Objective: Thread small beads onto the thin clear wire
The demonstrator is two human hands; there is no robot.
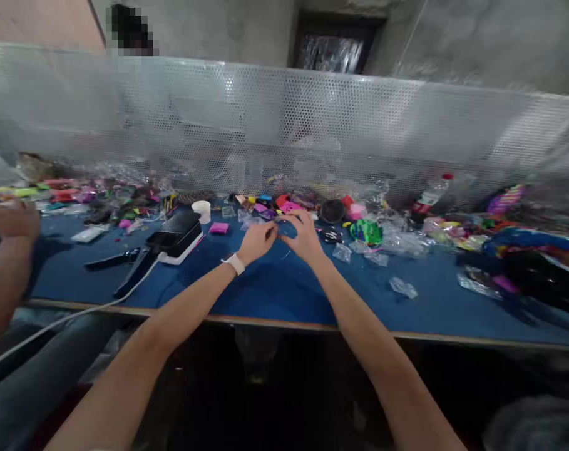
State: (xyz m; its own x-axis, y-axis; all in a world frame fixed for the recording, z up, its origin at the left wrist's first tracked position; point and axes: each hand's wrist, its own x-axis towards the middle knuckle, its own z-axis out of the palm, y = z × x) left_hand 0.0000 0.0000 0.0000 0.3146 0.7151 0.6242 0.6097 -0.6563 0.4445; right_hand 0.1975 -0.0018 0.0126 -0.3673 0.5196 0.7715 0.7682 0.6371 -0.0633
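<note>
My left hand [258,243], with a white band [236,263] at the wrist, is closed in a pinch above the blue table [270,291]. Close beside it, my right hand [305,239] has its thumb and fingers curled towards the left fingertips. Something small and thin seems to be between the hands, too small to name. A fine pale strand shows just below them. Behind the hands lie clear plastic scraps and a bright pink piece [291,207]. A flat magenta packet [219,228] lies left of my left hand.
A black long-handled device [176,233] with a white cord and a white cup [201,212] stand to the left. Another person's hand [14,219] is at far left. Colourful pieces line the perforated screen [265,125]. A red-capped bottle [432,194] leans at right, near a black object [542,275].
</note>
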